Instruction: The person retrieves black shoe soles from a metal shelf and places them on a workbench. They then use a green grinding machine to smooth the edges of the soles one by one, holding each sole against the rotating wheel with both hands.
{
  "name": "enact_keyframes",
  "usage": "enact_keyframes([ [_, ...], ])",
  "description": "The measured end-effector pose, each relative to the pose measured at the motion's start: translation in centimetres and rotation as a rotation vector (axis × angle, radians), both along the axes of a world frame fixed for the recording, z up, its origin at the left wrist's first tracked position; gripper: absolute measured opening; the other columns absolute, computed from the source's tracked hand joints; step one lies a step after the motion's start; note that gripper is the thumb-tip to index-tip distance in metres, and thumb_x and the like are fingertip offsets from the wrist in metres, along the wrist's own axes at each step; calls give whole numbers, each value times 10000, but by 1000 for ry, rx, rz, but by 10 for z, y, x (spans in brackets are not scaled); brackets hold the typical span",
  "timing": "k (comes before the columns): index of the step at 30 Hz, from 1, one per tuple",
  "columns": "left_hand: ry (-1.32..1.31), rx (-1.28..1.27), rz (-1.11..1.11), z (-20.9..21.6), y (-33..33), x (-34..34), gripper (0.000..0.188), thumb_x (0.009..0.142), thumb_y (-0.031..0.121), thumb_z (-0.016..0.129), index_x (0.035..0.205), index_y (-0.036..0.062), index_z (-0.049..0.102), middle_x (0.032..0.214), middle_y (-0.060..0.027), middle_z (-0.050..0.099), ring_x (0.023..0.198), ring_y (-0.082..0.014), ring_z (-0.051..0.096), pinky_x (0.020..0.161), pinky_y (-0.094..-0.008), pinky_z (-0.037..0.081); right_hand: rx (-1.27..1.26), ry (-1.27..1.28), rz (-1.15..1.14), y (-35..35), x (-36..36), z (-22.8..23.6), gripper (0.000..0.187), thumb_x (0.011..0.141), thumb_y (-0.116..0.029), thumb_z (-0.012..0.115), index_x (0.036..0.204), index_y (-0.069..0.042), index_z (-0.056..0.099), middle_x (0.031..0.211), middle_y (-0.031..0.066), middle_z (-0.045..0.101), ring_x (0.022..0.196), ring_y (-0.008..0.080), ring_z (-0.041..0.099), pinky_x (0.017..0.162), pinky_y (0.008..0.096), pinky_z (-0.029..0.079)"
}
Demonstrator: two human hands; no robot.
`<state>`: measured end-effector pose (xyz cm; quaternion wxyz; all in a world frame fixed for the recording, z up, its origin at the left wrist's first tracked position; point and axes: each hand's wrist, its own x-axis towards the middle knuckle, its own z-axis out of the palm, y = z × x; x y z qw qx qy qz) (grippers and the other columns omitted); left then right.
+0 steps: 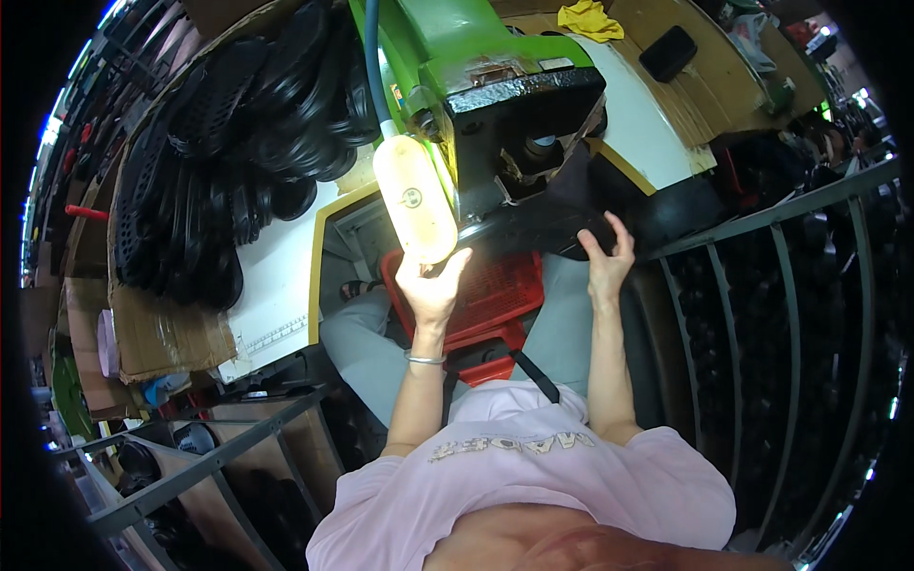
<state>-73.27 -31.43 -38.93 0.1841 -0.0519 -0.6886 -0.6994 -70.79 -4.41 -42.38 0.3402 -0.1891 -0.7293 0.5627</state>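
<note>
A black shoe part (pixel 533 228) lies under the dark head of a green machine (pixel 514 57), in deep shadow. A dark flap (pixel 574 181) stands up at its right; whether they are one piece I cannot tell. My left hand (pixel 430 293) is at the left end of the shoe part, thumb stretched out. A lit oval lamp (pixel 416 200) hides the other fingertips, so its grip does not show. At the right end, my right hand (pixel 609 262) has thumb and fingers spread apart, the thumb tip against the black edge.
Black shoe soles (pixel 224 143) heap in a cardboard box (pixel 171 333) at left. A red plastic basket (pixel 490 295) sits below, between my legs. Metal rails (pixel 781 211) flank both sides. A yellow cloth (pixel 592 19) and a black phone-like slab (pixel 668 53) lie at the back right.
</note>
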Motion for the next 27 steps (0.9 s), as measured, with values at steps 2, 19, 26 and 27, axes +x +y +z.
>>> enact_keyframes([
  [2, 47, 23, -31, 12, -1, -1, 287, 724, -72, 778, 935, -2, 596, 812, -24, 604, 744, -85, 582, 684, -228, 486, 220, -9, -57, 8, -4, 22, 544, 663, -149, 881, 1159, -97, 666, 1118, 89, 547, 1052, 252, 548, 929, 346, 458],
  [19, -16, 194, -60, 22, -45, 16, 394, 701, -113, 755, 1016, 4, 549, 1030, -85, 550, 949, -188, 596, 879, -300, 505, 122, 254, 271, -19, -34, 56, 674, 597, 76, 844, 1221, -36, 614, 1235, 69, 496, 1054, 178, 554, 837, 303, 526],
  [26, 271, -438, 222, 34, 39, -17, 905, 559, 298, 944, 1241, -6, 432, 1146, -163, 465, 1059, -326, 493, 892, -441, 422, -148, 256, 207, 39, -39, 6, 622, 700, 143, 752, 1270, 11, 543, 1217, 61, 510, 1066, 186, 576, 923, 313, 501],
  [27, 225, -355, 220, 27, 42, -18, 893, 563, 302, 942, 1234, -5, 439, 1144, -160, 467, 1048, -329, 494, 886, -441, 422, -179, 252, 194, 44, -38, 6, 622, 700, 139, 755, 1271, 9, 544, 1214, 61, 513, 1061, 186, 579, 926, 313, 500],
])
